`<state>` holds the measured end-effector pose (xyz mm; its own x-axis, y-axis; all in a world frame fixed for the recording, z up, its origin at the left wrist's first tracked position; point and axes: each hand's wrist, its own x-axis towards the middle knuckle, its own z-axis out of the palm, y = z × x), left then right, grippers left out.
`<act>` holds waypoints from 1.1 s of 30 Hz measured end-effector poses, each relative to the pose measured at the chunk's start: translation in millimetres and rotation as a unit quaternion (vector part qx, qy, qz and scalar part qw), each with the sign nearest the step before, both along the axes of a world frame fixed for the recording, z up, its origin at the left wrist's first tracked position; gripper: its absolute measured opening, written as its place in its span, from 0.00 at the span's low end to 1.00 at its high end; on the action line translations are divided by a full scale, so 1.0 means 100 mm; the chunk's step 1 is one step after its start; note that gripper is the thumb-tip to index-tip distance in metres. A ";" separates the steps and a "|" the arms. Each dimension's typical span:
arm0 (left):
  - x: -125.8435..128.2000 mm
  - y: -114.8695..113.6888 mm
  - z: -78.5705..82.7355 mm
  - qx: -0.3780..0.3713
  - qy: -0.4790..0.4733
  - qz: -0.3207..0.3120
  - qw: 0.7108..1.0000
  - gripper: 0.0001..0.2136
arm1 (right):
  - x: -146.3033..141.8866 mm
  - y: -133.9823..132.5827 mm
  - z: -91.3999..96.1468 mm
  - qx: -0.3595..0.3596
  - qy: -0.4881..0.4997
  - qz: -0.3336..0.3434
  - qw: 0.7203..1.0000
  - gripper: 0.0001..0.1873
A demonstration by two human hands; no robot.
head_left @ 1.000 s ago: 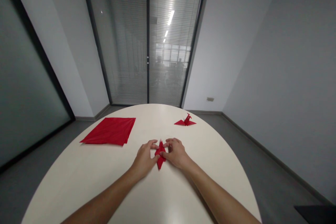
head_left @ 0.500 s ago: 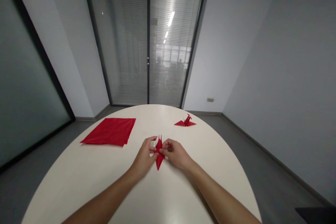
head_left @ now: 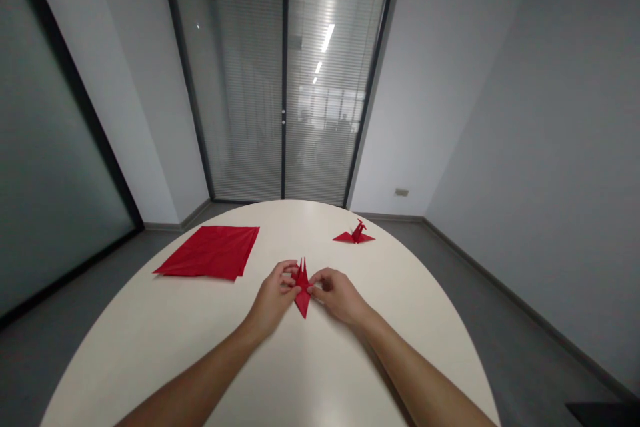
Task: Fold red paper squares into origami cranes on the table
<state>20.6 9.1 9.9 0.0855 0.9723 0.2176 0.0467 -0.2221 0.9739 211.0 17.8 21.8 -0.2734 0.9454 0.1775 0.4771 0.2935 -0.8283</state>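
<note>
A small red folded paper (head_left: 303, 297) stands between my two hands, with two thin points upward and one broader point down toward me. My left hand (head_left: 276, 290) pinches its left edge between thumb and fingers. On the opposite side, my right hand (head_left: 334, 290) has thumb and forefinger closed on the right edge. Fingertips partly cover both sides of the fold. Farther back to the right sits a finished-looking red origami crane (head_left: 356, 234) with its wings spread.
A stack of red paper sheets (head_left: 207, 252) lies at the left of the round cream table (head_left: 320, 373). Beyond the table's far edge are glass doors with blinds (head_left: 250, 113) and pale walls (head_left: 500, 167). A dark object (head_left: 600, 413) shows at the lower right.
The folded paper has tilted slightly, its lower point shifting right and up. My left fingers have closed in on its left edge; my right hand has barely moved.
</note>
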 end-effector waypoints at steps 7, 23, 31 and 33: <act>-0.09 0.03 0.06 0.006 0.033 0.116 0.993 0.18 | -0.03 0.01 0.10 0.041 0.099 -0.004 0.994 0.09; -0.08 -0.08 0.22 0.017 -0.020 -0.051 0.998 0.25 | -0.03 -0.02 0.21 0.013 0.139 0.049 0.989 0.11; -0.04 -0.04 0.23 -0.008 -0.038 -0.026 0.999 0.17 | -0.06 -0.01 0.21 0.024 0.151 0.022 0.988 0.09; -0.03 -0.03 0.23 -0.017 -0.047 -0.020 0.999 0.16 | -0.06 -0.01 0.19 0.022 0.177 0.033 0.983 0.10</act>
<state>17.3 6.3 32.9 0.1058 0.9755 0.1928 -0.0535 -0.1880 0.9807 205.2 17.0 41.2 -0.2484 0.9168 0.3129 0.1396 0.3535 -0.9250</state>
